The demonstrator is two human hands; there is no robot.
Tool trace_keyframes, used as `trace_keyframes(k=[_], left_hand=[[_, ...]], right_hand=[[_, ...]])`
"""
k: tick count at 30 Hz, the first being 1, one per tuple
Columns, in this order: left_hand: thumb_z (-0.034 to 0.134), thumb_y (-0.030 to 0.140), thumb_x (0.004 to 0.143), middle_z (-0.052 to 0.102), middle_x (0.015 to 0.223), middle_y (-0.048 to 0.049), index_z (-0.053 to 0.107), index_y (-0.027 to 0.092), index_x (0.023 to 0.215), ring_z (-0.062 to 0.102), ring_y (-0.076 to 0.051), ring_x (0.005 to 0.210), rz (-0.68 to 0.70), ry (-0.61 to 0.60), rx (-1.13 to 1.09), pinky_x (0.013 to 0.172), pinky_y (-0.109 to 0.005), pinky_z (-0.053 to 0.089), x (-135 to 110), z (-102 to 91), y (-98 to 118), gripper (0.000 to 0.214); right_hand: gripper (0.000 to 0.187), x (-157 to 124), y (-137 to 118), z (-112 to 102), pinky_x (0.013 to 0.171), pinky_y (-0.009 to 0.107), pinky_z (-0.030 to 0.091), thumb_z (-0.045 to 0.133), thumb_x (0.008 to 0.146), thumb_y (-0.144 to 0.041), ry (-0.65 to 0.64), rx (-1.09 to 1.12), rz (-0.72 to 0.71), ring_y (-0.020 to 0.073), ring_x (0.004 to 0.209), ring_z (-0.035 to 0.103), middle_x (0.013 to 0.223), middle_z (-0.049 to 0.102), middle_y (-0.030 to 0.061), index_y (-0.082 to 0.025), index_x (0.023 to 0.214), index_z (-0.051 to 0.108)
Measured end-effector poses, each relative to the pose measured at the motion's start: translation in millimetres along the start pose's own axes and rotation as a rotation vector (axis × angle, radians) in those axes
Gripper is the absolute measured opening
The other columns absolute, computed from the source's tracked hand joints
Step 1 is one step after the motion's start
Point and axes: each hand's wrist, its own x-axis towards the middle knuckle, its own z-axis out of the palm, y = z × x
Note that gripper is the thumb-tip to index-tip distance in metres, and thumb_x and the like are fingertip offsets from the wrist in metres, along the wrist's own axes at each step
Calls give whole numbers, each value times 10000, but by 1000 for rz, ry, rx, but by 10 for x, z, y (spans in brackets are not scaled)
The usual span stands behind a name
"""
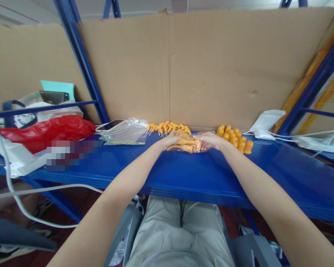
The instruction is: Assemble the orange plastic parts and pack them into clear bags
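Both my hands meet at the middle of the blue shelf. My left hand and my right hand are closed on a small clear plastic bag with orange plastic parts inside. Behind the left hand lies a loose pile of orange parts. Just right of my right hand stands a cluster of short orange pieces. A stack of empty clear bags lies to the left.
A cardboard sheet backs the shelf. A phone rests beside the clear bags, with a red bag farther left. White packets and cables lie at the right. Blue rack uprights frame the bay.
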Motion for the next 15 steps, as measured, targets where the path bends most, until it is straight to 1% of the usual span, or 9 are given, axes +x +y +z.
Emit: trace_keyframes(k=[3,5,9,10,12,14,15], left_hand=[[559,97,857,724,1097,-101,664,125,1020,686,-165,1003,0,7,13,918,-258,531,-26,5,28,196],[575,120,860,720,1098,-109,652,119,1044,682,-168,1008,-2,9,23,930,-273,528,-33,4,35,199],[613,170,854,700,1137,-147,638,112,1066,683,-200,1010,6,13,51,949,-334,522,-15,11,18,220],[613,175,854,695,1147,-154,635,114,1072,679,-212,1024,10,33,64,956,-347,517,-3,15,7,228],[599,176,855,676,1188,-167,618,114,1102,653,-235,1090,15,110,103,984,-363,494,32,23,-25,256],[592,183,848,641,1249,-184,596,106,1131,600,-257,1187,28,198,145,1026,-372,453,77,21,-72,293],[597,190,839,620,1280,-190,587,104,1134,561,-269,1239,44,221,154,1053,-379,424,102,14,-99,307]], right_hand=[[480,-9,-9,18,384,169,445,639,833,-557,11,-76,43,98,357,523,415,585,47,-139,600,595],[526,-12,-14,14,387,170,446,584,856,-590,-5,-128,70,98,351,520,415,591,62,-136,590,599],[621,21,18,-23,333,147,377,472,890,-647,-68,-222,88,75,312,479,409,591,73,-133,567,606],[628,43,38,-34,314,145,349,475,881,-659,-83,-232,69,69,294,456,394,577,65,-136,559,604],[625,98,86,-59,280,150,290,523,840,-681,-105,-240,9,58,258,399,353,536,46,-145,527,588],[624,152,132,-86,264,162,249,564,808,-687,-120,-249,-46,52,239,358,330,509,37,-152,486,564],[628,172,149,-99,263,165,240,567,810,-682,-123,-259,-62,50,237,348,325,504,37,-155,470,556]])
